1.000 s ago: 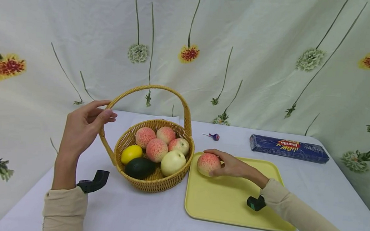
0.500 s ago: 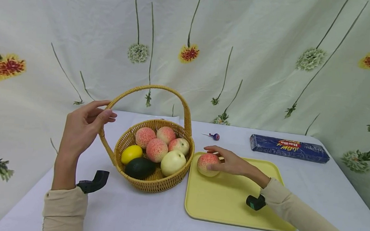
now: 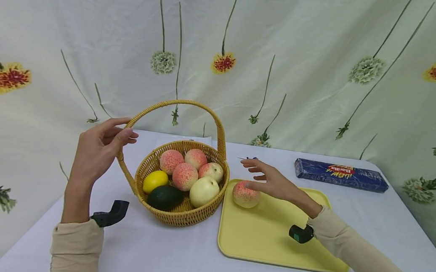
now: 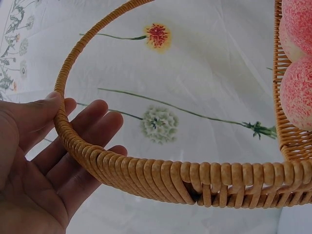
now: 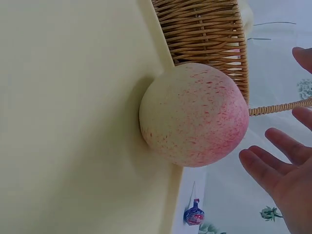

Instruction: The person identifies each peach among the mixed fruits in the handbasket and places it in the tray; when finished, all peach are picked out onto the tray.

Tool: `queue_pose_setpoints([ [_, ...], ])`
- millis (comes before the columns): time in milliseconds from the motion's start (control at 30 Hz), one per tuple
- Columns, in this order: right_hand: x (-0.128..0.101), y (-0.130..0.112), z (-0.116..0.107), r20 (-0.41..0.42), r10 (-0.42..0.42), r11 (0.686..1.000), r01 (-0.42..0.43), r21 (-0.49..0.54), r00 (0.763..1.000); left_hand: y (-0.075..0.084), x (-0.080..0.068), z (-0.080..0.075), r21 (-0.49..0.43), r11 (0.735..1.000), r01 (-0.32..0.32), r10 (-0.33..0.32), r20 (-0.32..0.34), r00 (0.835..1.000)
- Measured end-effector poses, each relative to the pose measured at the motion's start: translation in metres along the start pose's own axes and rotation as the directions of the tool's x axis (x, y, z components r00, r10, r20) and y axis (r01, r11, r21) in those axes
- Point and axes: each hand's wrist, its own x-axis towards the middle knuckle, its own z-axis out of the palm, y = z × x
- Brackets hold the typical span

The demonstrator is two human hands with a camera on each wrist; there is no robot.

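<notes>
My left hand (image 3: 99, 149) holds the wicker basket's handle (image 4: 75, 144) on its left side, thumb on one side and fingers on the other. The basket (image 3: 181, 220) contains several peaches (image 3: 184, 176), a yellow lemon (image 3: 155, 182), a dark green avocado (image 3: 165, 198) and a pale round fruit (image 3: 204, 192). One peach (image 5: 195, 114) sits alone on the yellow tray (image 3: 259, 244), by its left edge near the basket. Just above that peach is my right hand (image 3: 271, 182), fingers spread and holding nothing. In the right wrist view its fingertips are apart from the peach.
A blue Barilla pasta box (image 3: 340, 175) lies at the back right of the white table. Behind the tray is a lollipop (image 5: 194, 214), partly hidden by my right hand in the head view. A flowered cloth (image 3: 302, 74) hangs behind the table.
My right hand has let go of the peach on the tray and risen above it, fingers opening. The peach stays in place. My left hand and the basket have not moved.
</notes>
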Motion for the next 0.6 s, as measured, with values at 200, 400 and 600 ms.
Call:
queue_pose_setpoints([
  [200, 0.005, -0.007, 0.001, -0.023, -0.023, 1.0, 0.022, -0.006, 0.999, 0.0, 0.0, 0.0, -0.006, 1.0, -0.002, 0.002, 0.003, 1.0],
  [400, 0.013, -0.017, 0.003, -0.031, -0.046, 0.999, 0.045, -0.021, 0.998, 0.0, 0.001, 0.0, -0.005, 1.0, -0.003, 0.003, 0.001, 1.0],
  [600, 0.026, -0.026, 0.009, -0.008, -0.071, 0.997, 0.07, -0.037, 0.997, -0.001, 0.001, 0.0, -0.006, 1.0, -0.001, 0.001, 0.001, 1.0],
])
